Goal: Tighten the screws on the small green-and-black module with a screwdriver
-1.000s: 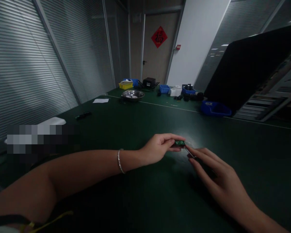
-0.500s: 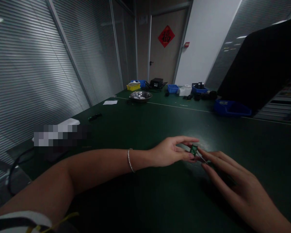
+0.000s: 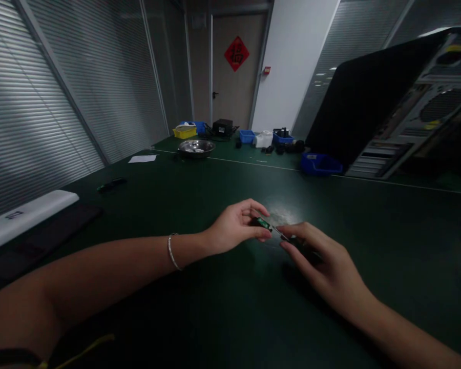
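Pinching a small green circuit board (image 3: pixel 262 223) between thumb and fingertips, the left hand (image 3: pixel 234 228) is holding it just above the dark green table (image 3: pixel 200 195), near the middle of the head view. The right hand (image 3: pixel 322 261) is closing its fingers round a thin tool (image 3: pixel 282 233), whose bright tip is pointing left and touching, or all but touching, the right edge of the board; the tool's dark handle is mostly hidden under the fingers. Judging from this, the step in hand is working the tip against the board, and the next move is calling for a steady left pinch and fine aim from the right, since the board is tiny and the light is dim. The board is lying inside the left grip and just beyond the right fingertips, not within them. A thin bracelet (image 3: pixel 172 251) is circling the left wrist. Far across the table, 1 metal bowl (image 3: pixel 196 147), a yellow bin (image 3: pixel 184 132) and several blue bins (image 3: pixel 320 164) are sitting near an open computer case (image 3: pixel 407 118) on the right. A white device (image 3: pixel 26 215) is lying at the near left.
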Demonstrator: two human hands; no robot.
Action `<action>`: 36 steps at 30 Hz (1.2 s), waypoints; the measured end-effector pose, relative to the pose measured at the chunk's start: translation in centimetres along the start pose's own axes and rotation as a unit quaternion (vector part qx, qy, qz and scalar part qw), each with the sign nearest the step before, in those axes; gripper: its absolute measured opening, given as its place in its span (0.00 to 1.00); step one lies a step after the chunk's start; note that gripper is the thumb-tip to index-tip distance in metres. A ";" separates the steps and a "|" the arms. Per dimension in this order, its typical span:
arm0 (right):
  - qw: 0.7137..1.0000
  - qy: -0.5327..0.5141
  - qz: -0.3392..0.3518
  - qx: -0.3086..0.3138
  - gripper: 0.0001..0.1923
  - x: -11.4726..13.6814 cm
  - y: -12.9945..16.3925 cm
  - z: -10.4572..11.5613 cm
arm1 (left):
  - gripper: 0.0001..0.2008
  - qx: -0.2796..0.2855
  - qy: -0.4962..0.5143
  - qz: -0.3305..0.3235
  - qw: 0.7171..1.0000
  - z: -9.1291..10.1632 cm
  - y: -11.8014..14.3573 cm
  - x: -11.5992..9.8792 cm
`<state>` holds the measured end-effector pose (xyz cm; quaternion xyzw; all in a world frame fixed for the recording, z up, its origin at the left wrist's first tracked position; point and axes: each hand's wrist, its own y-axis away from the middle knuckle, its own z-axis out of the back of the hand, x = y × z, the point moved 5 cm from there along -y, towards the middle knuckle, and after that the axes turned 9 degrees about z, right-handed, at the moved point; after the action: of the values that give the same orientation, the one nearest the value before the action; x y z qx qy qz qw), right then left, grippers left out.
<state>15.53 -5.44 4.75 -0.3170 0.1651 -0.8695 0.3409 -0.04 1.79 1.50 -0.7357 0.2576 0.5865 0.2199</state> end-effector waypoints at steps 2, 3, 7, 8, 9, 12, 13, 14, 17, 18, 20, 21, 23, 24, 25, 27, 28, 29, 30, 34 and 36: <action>1.000 -0.003 0.002 0.005 0.14 0.0 0.0 0.0 | 0.15 0.006 -0.010 -0.002 1.000 0.0 -0.1 0.1; 1.000 -0.005 0.001 0.009 0.14 0.0 0.0 0.0 | 0.14 0.007 -0.016 -0.002 1.000 0.0 -0.1 0.1; 1.000 -0.007 -0.008 0.023 0.12 0.0 -0.1 -0.2 | 0.14 0.003 -0.037 -0.006 0.999 -0.1 0.3 0.0; 1.000 -0.009 -0.008 0.025 0.12 0.0 -0.1 -0.2 | 0.14 0.000 -0.042 -0.004 0.999 -0.2 0.4 -0.1; 1.000 -0.012 -0.007 0.026 0.12 0.0 -0.1 -0.2 | 0.14 -0.001 -0.046 -0.002 0.999 -0.3 0.5 -0.1; 0.999 -0.028 0.000 0.017 0.11 0.1 -0.1 -0.2 | 0.14 -0.003 -0.044 0.009 0.999 -0.4 0.6 -0.2; 0.999 -0.035 0.001 0.014 0.11 0.1 -0.1 -0.1 | 0.14 -0.001 -0.039 0.013 0.999 -0.5 0.5 -0.1; 0.999 -0.041 0.001 0.009 0.11 0.1 -0.1 -0.1 | 0.14 0.002 -0.034 0.017 0.999 -0.5 0.4 -0.1; 0.998 -0.059 -0.001 0.002 0.12 0.0 -0.1 -0.1 | 0.14 0.009 -0.020 0.028 0.999 -0.4 0.2 0.2; 0.998 -0.062 -0.002 0.000 0.12 0.0 -0.1 -0.1 | 0.14 0.010 -0.016 0.031 0.999 -0.4 0.2 0.3; 0.998 -0.067 -0.002 -0.005 0.12 0.0 -0.1 -0.2 | 0.14 0.012 -0.013 0.033 0.999 -0.4 0.1 0.3; 0.998 -0.069 -0.002 -0.007 0.12 0.1 -0.1 -0.2 | 0.14 0.012 -0.013 0.033 0.999 -0.4 0.1 0.3; 0.997 -0.071 -0.001 -0.013 0.12 0.1 -0.1 -0.2 | 0.14 0.013 -0.019 0.032 0.999 -0.5 0.1 0.2; 0.997 -0.071 -0.003 -0.013 0.12 0.1 -0.2 -0.2 | 0.14 0.013 -0.026 0.031 0.999 -0.5 0.1 0.1; 0.997 -0.071 -0.005 -0.012 0.11 0.1 -0.2 -0.2 | 0.14 0.015 -0.035 0.030 0.999 -0.5 0.1 0.1; 0.998 -0.065 -0.011 -0.012 0.12 -0.1 -0.2 0.0 | 0.14 0.019 -0.061 0.026 0.998 -0.4 0.0 -0.1; 0.998 -0.059 -0.015 -0.013 0.12 -0.2 -0.1 0.1 | 0.13 0.022 -0.079 0.023 0.996 -0.4 0.0 -0.2; 0.998 -0.052 -0.020 -0.015 0.12 -0.3 -0.1 0.2 | 0.12 0.026 -0.099 0.020 0.995 -0.3 0.1 -0.3; 0.999 -0.045 -0.025 -0.019 0.12 -0.5 0.0 0.3 | 0.11 0.033 -0.122 0.018 0.992 -0.3 0.1 -0.4; 0.998 -0.025 -0.044 -0.040 0.12 -1.0 0.2 0.7 | 0.08 0.089 -0.242 0.003 0.966 -1.3 0.8 -0.9; 0.998 -0.022 -0.044 -0.041 0.12 -0.9 0.2 0.7 | 0.07 0.120 -0.299 -0.010 0.947 -2.0 1.3 -1.1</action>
<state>16.62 -5.02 4.79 -0.3566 0.1790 -0.8689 0.2930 0.47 -0.33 3.00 -0.4974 0.2415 0.7420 0.3792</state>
